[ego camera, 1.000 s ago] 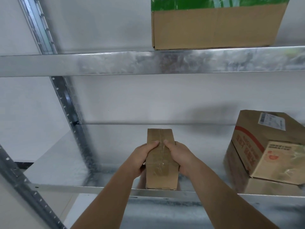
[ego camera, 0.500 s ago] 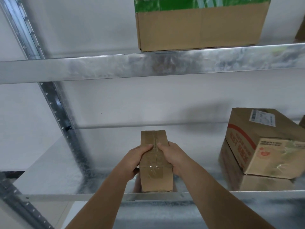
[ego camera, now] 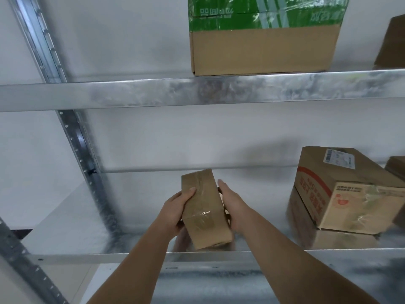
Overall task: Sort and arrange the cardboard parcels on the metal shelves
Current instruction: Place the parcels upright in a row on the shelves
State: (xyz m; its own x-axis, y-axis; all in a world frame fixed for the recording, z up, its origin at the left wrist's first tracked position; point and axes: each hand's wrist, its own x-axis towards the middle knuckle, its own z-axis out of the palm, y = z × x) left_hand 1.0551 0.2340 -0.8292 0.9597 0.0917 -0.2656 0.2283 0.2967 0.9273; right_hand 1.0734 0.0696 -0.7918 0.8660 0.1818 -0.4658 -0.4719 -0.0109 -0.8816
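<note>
A small taped brown parcel (ego camera: 205,207) lies on the middle metal shelf (ego camera: 135,253) near its front edge, its far end turned a little to the left. My left hand (ego camera: 175,210) grips its left side, thumb on top. My right hand (ego camera: 233,205) lies against its right side with the fingers straight. A printed parcel (ego camera: 348,191) with a red stripe and a white label leans tilted at the right on the same shelf. A big box with a green top (ego camera: 263,38) stands on the upper shelf (ego camera: 197,92).
A perforated metal upright (ego camera: 85,159) rises at the left behind the shelves. Two more brown parcels show at the right edge, one on the upper shelf (ego camera: 392,42) and one behind the printed parcel (ego camera: 396,170). A white wall is behind everything.
The small parcel has turned, its far end swinging left. My right thumb has come off the top and the hand now lies flat along the side. The view has shifted upward.
</note>
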